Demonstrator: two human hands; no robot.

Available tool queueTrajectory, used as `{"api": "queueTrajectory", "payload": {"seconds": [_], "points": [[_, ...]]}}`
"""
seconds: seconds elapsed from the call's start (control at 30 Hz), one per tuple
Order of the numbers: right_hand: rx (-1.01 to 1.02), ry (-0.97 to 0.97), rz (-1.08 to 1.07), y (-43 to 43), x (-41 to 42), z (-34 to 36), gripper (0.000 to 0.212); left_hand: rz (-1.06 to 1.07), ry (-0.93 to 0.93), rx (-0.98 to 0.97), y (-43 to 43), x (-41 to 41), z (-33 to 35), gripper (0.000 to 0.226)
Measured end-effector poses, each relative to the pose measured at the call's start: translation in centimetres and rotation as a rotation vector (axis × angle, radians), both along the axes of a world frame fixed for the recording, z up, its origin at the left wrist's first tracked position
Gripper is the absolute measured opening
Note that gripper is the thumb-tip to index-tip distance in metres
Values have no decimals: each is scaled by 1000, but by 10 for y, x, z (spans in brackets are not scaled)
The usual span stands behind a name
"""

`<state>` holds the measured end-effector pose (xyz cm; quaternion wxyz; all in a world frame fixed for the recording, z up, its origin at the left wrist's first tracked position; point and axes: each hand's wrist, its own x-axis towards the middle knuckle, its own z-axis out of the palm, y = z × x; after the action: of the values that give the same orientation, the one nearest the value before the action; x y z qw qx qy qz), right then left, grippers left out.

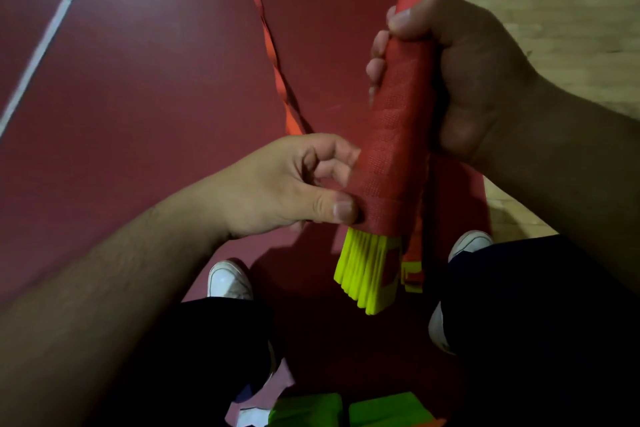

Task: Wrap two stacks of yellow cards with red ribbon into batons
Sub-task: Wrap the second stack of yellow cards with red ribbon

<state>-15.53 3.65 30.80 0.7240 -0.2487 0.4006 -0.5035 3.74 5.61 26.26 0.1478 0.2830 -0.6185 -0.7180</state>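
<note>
A long stack of yellow cards wrapped in red ribbon forms a baton held upright in the middle of the view. My right hand grips its upper half, fingers curled round it. My left hand pinches the ribbon's lowest turn at the baton's left edge, thumb in front. Bare yellow card ends stick out below the wrap. A loose red ribbon tail runs from behind my left hand up and away to the top. A second red and yellow piece shows behind the baton's lower end, mostly hidden.
The floor is dark red mat with a white line at left and pale wood at right. My dark trouser legs and white shoes are below. Green items lie at the bottom edge.
</note>
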Motion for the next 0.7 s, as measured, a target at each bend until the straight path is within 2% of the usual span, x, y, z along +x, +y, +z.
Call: {"api": "queueTrajectory", "payload": {"seconds": [0.07, 0.17, 0.27, 0.33, 0.37, 0.43, 0.5, 0.57, 0.63, 0.7], "points": [[6, -65, 20, 1, 0, 0, 13, -47, 28, 12, 1, -3, 2, 45], [7, -122, 71, 3, 0, 0, 3, -125, 40, 29, 4, -5, 3, 27], [2, -147, 117, 6, 1, -2, 10, -165, 13, 31, 8, -8, 2, 36], [-17, -149, 143, 6, 4, -5, 3, -191, 12, 30, 9, -8, 1, 38], [-21, -141, 147, 6, 5, -7, 10, -198, -2, 37, 9, -8, 1, 35], [-19, -100, 147, 6, 5, -9, 22, -203, -41, 47, 8, -7, 1, 21], [-25, -41, 118, 4, 6, -9, 12, -177, -66, 34, 9, -7, 1, 19], [-17, 85, 76, 1, 6, -9, 5, -85, -105, -10, 10, -8, -5, 29], [-12, 235, 50, -1, 8, -11, 21, 29, -172, -80, 11, -12, -12, 52], [-13, 336, 28, -3, 11, -15, 25, 118, -254, -162, 13, -15, -16, 58]]}}
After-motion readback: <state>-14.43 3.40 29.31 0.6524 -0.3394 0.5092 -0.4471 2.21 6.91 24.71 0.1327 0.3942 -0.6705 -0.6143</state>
